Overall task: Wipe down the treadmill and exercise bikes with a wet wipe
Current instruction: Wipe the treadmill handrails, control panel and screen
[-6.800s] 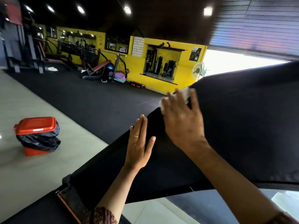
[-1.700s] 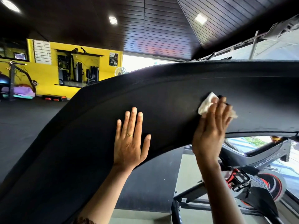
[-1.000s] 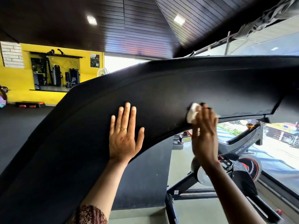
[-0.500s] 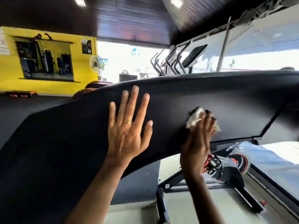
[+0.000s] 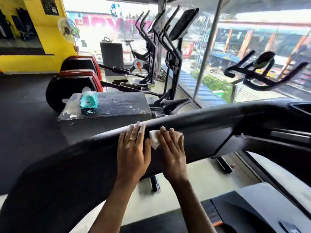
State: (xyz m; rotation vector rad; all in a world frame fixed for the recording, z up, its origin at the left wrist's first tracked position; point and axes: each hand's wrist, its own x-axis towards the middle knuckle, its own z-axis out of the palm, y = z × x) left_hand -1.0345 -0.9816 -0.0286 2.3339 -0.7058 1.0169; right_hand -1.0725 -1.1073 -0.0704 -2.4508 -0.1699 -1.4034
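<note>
A wide black curved treadmill panel (image 5: 67, 165) sweeps across the view from lower left to right. My left hand (image 5: 133, 148) lies flat on it with straight fingers, a ring on one finger. Right beside it, my right hand (image 5: 173, 152) presses a white wet wipe (image 5: 154, 140) against the panel near its upper edge; the wipe shows between the two hands and past the fingertips. A teal wipe pack (image 5: 89, 102) stands on a black box behind the panel.
The black box (image 5: 117, 108) sits just beyond the panel. Elliptical machines (image 5: 168, 47) and an exercise bike (image 5: 138, 59) line the glass wall behind. Bike handlebars (image 5: 262, 71) rise at right. A yellow wall (image 5: 50, 47) is at left. A treadmill deck (image 5: 244, 207) lies below right.
The view has tipped downward, bringing the box and machines into sight. My right hand has slid the wipe left and up beside my left hand, near the panel's top edge.
</note>
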